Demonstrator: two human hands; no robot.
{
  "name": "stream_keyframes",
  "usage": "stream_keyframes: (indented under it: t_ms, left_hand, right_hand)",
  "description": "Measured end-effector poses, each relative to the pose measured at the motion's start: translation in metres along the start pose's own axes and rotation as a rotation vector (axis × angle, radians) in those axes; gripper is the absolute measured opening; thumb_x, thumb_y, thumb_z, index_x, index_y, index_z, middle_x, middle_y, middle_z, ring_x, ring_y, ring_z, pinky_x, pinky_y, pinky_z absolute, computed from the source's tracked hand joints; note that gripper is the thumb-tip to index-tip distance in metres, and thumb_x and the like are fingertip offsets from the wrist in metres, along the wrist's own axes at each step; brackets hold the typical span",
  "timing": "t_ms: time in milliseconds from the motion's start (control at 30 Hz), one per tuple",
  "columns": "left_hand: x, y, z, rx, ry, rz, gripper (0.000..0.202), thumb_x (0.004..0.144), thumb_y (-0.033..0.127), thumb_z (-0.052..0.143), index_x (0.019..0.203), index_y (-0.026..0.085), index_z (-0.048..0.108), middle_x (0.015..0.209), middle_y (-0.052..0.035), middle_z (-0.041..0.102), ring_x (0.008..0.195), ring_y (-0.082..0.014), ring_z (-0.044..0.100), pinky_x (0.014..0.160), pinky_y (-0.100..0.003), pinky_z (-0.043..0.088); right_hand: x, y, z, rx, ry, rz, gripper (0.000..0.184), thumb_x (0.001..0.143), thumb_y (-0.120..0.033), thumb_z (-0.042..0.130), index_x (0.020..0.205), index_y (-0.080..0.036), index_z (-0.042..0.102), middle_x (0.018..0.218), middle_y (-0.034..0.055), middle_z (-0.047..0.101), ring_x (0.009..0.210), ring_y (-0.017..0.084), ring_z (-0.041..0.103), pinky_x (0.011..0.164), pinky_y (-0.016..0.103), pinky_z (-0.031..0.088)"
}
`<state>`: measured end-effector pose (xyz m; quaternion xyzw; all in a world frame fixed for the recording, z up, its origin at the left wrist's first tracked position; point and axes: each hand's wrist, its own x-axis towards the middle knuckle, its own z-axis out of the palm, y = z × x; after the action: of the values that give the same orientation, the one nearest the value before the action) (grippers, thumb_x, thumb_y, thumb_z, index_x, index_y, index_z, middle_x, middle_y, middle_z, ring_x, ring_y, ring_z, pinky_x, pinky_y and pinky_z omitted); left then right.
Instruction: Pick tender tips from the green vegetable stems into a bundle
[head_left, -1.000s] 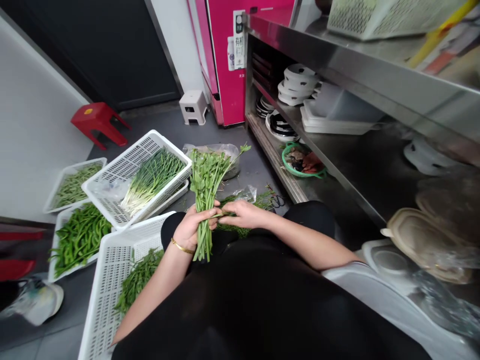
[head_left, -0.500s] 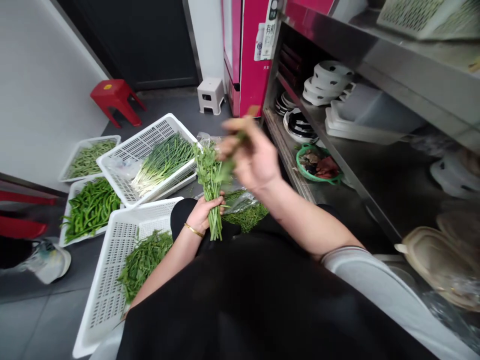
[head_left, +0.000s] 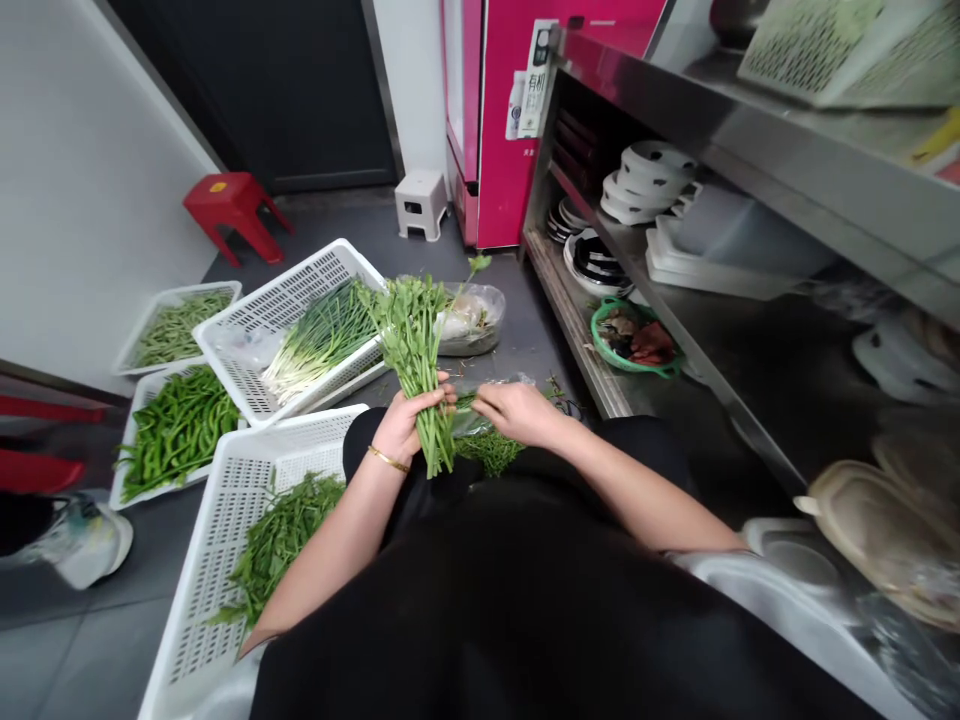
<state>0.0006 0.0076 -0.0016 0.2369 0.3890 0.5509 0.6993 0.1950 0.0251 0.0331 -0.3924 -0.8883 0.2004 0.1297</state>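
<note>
My left hand (head_left: pixel 411 420) is wrapped around the lower stems of a bunch of leafy greens (head_left: pixel 412 345) that look like celery, leaves pointing away from me. Just to its right, my right hand (head_left: pixel 514 412) has its fingers pinched together; what is between them, perhaps a stem, I cannot make out. Beneath the right hand lie green trimmings (head_left: pixel 491 452) with clear plastic around them. In the white basket (head_left: pixel 196 560) by my left arm rests a pile of similar loose greens (head_left: pixel 289 540).
Farther left stand a basket of spring onions (head_left: pixel 326 335), one of green chillies (head_left: pixel 184 425) and one of green beans (head_left: pixel 184 325). A filled plastic bag (head_left: pixel 472 320) sits on the floor ahead. Steel shelving (head_left: pixel 720 350) lines the right. Another person's shoe (head_left: pixel 90 540) shows at left.
My right hand has come down from above the bunch, where it was blurred with something green, to beside the left hand. The left hand keeps its hold; the bunch tilts slightly left.
</note>
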Motion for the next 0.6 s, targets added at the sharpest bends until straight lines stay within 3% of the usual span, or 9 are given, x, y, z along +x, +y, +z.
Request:
stream_keyframes:
  t_ms: [67,167,267,333,433,500,600]
  left_hand:
    - [0.002,0.003,-0.002,0.011,-0.014,-0.007,0.036,0.062,0.008,0.071,0.097,0.01,0.063,0.076,-0.0044,0.066,0.067,-0.0143,0.063,0.064,-0.027,0.054]
    - [0.005,0.006,-0.006,0.007,-0.04,-0.032,0.039,0.062,0.008,0.07,0.1,0.012,0.063,0.071,-0.0021,0.063,0.061,-0.012,0.06,0.058,-0.025,0.053]
    - [0.009,0.003,-0.001,-0.015,-0.076,-0.044,0.037,0.061,0.007,0.07,0.097,0.013,0.062,0.066,0.0003,0.06,0.056,-0.0095,0.057,0.052,-0.021,0.049]
    - [0.011,-0.001,0.005,-0.008,-0.103,-0.052,0.036,0.061,0.008,0.071,0.096,0.012,0.062,0.063,0.0007,0.059,0.055,-0.0091,0.056,0.051,-0.021,0.048]
    - [0.01,-0.007,0.016,0.07,-0.14,-0.09,0.038,0.061,0.01,0.072,0.097,0.01,0.062,0.062,-0.0015,0.061,0.053,-0.0105,0.057,0.051,-0.021,0.047]
    - [0.007,-0.007,0.019,0.123,-0.156,-0.105,0.037,0.06,0.011,0.073,0.095,0.009,0.062,0.063,-0.0035,0.063,0.053,-0.0113,0.058,0.049,-0.021,0.046]
    - [0.001,-0.006,0.018,0.162,-0.156,-0.095,0.032,0.06,0.012,0.074,0.089,0.009,0.063,0.06,-0.0038,0.063,0.05,-0.0108,0.056,0.045,-0.019,0.042]
  right_hand:
    - [-0.022,0.021,-0.012,0.124,-0.019,-0.036,0.031,0.091,-0.034,0.037,0.074,-0.016,0.056,0.066,0.0031,0.059,0.061,0.012,0.054,0.061,0.022,0.035]
    - [-0.053,0.061,-0.023,0.286,-0.167,0.127,0.035,0.091,-0.038,0.035,0.072,-0.016,0.056,0.053,-0.0008,0.053,0.05,0.01,0.051,0.057,0.022,0.037]
    - [-0.063,0.079,-0.015,0.162,-0.25,0.286,0.027,0.081,-0.039,0.053,0.069,-0.016,0.058,0.058,0.0024,0.057,0.056,0.014,0.054,0.059,0.025,0.039]
    - [-0.051,0.069,-0.005,0.164,-0.11,0.252,0.026,0.075,-0.04,0.06,0.081,-0.015,0.062,0.077,0.0071,0.063,0.072,0.017,0.058,0.068,0.028,0.042]
    - [-0.013,0.038,0.005,0.514,0.144,0.17,0.037,0.079,-0.043,0.055,0.102,-0.016,0.058,0.096,0.0081,0.063,0.083,0.016,0.058,0.073,0.028,0.044]
    - [0.012,0.022,0.003,0.826,0.174,0.212,0.036,0.077,-0.045,0.055,0.097,-0.015,0.058,0.087,0.0056,0.064,0.069,0.012,0.058,0.06,0.024,0.045]
    - [0.029,0.013,-0.001,1.156,0.149,0.224,0.031,0.069,-0.044,0.064,0.074,-0.014,0.057,0.061,-0.0004,0.06,0.05,0.008,0.05,0.046,0.02,0.039]
